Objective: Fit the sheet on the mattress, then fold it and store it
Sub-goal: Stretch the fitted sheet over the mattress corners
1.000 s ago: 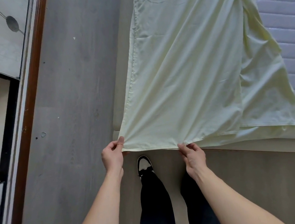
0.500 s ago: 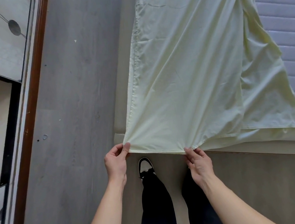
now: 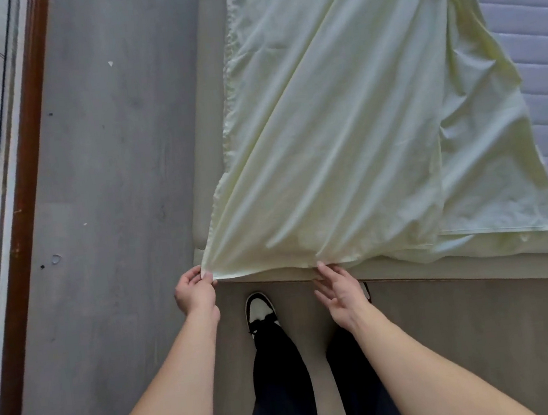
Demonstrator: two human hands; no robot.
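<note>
- I am standing at the foot of the bed, and the pale yellow sheet (image 3: 342, 130) is lying folded over itself across the centre and upper right of the frame, covering only part of the mattress (image 3: 534, 37), whose quilted grey top is showing bare along the right edge.
- My left hand (image 3: 195, 291) is pinching the sheet's near corner at lower centre-left, thumb and fingers closed on the hem.
- My right hand (image 3: 339, 290) is reaching with fingers spread and mostly straight, only the fingertips touching the hem at lower centre; I judge it is not gripping.
- The cloth is looking light, thin and limp: long diagonal creases are running from my left-hand corner up to the upper right, so it should follow a pull easily but sag and bunch wherever it is not held.
- I am judging the hem and corners as the best places to hold, since the middle would only gather into a wad.
- A looser second layer is trailing out at the right, with its own edge near the bed's foot.
- The bed frame (image 3: 446, 275) is running just beyond my fingers, and the sheet could catch on its corner.
- The grey floor (image 3: 119, 192) on the left is giving me walking room between the bed and the wooden trim (image 3: 27, 189) at the far left.
- My shoe (image 3: 259, 309) is sitting close under the foot rail.
</note>
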